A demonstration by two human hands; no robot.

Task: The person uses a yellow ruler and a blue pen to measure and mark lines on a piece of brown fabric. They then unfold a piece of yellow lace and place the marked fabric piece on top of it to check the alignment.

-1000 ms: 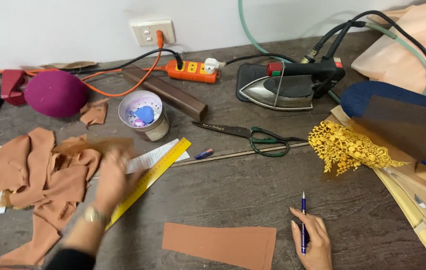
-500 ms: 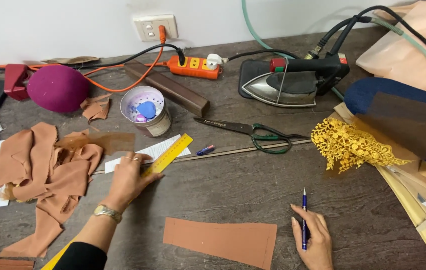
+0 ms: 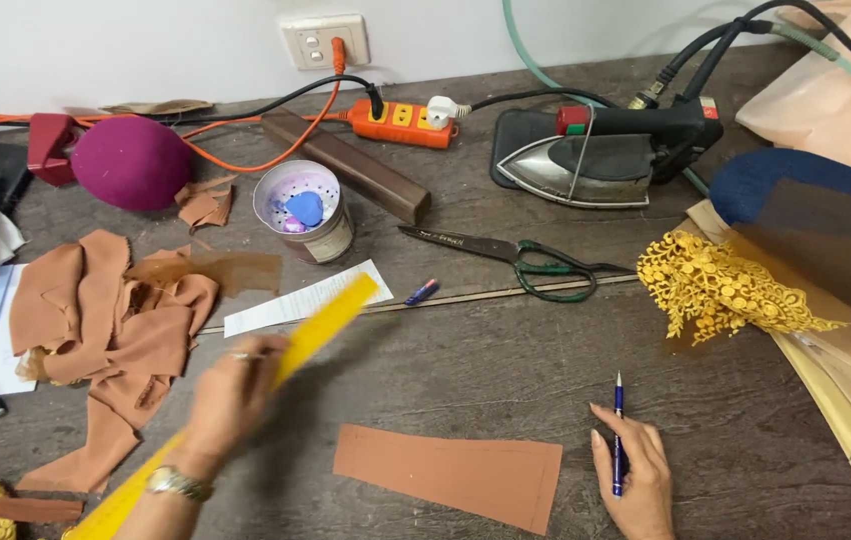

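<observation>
My left hand grips a long yellow ruler and holds it slanted above the wooden table, its far end over a white paper slip. My right hand rests on the table near the front edge with a blue pen in its fingers, tip pointing away from me. A cut piece of tan fabric lies flat between my two hands, just left of the pen hand.
A heap of tan fabric scraps lies at the left. Behind are scissors, a tin cup with chalk, a maroon felt dome, an orange power strip and an iron. Yellow lace sits at the right.
My left hand has taken hold of the yellow ruler and lifted it off the table, swinging it toward the tan piece. The pen hand has stayed put.
</observation>
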